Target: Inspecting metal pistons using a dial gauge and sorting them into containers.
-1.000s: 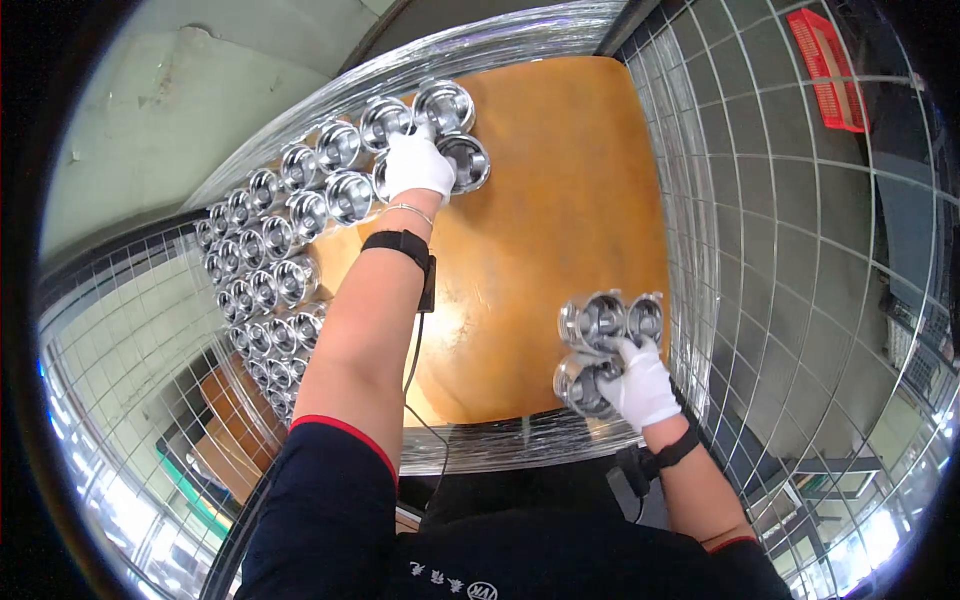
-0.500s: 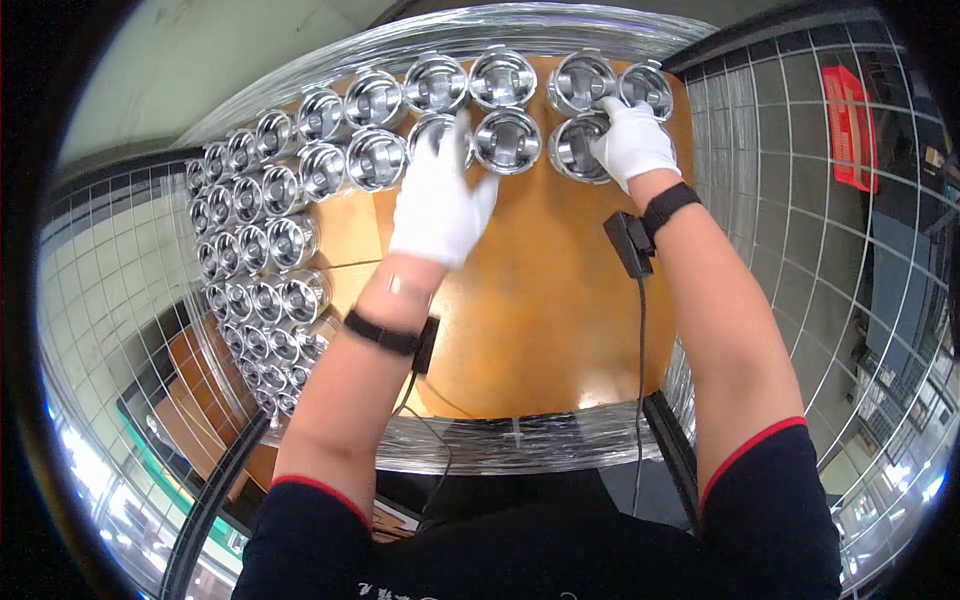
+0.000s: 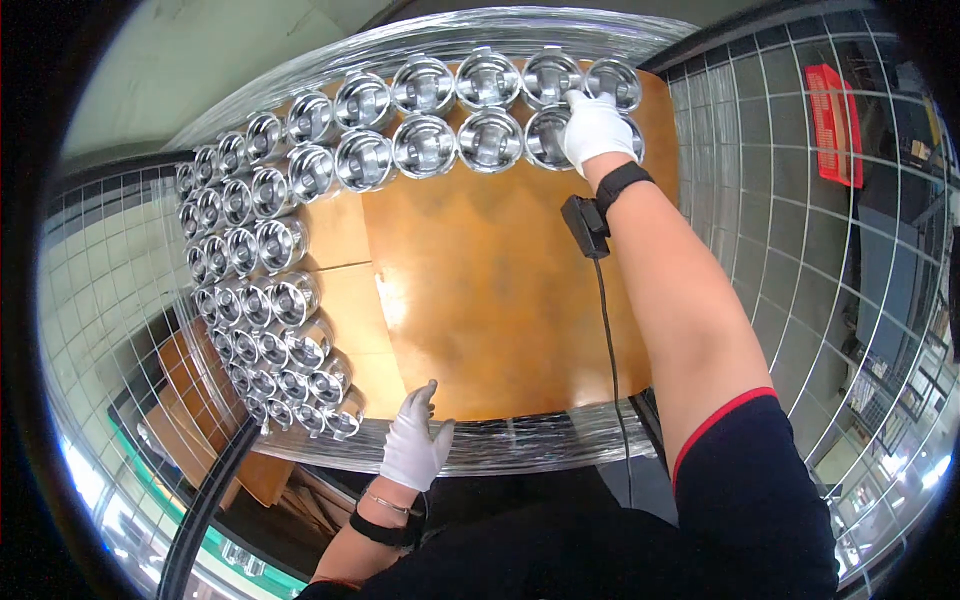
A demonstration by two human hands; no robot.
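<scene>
Rows of shiny metal pistons [image 3: 422,145], hollow side up, stand along the far edge and left side of a brown board [image 3: 500,300]. At the far right end of the two back rows, my white-gloved right hand [image 3: 600,130] is closed over the pistons there. Its fingertips sit at the rims of a back-row piston [image 3: 552,78] and the corner piston [image 3: 612,83]. The glove partly covers a front-row piston [image 3: 546,138] and the one beside it. Near the board's front edge, my white-gloved left hand [image 3: 415,440] is open with nothing in it, its thumb apart from the fingers.
Clear plastic film [image 3: 450,35] wraps the far and front edges. Wire mesh panels [image 3: 740,200] with dark posts stand at both sides. A red crate [image 3: 835,125] lies beyond the right mesh. A black cable [image 3: 612,350] hangs from the device at my right wrist.
My left hand has drawn back from the pistons to the front edge. My right hand has moved left with the right-end pistons, and the gap beside them has closed.
</scene>
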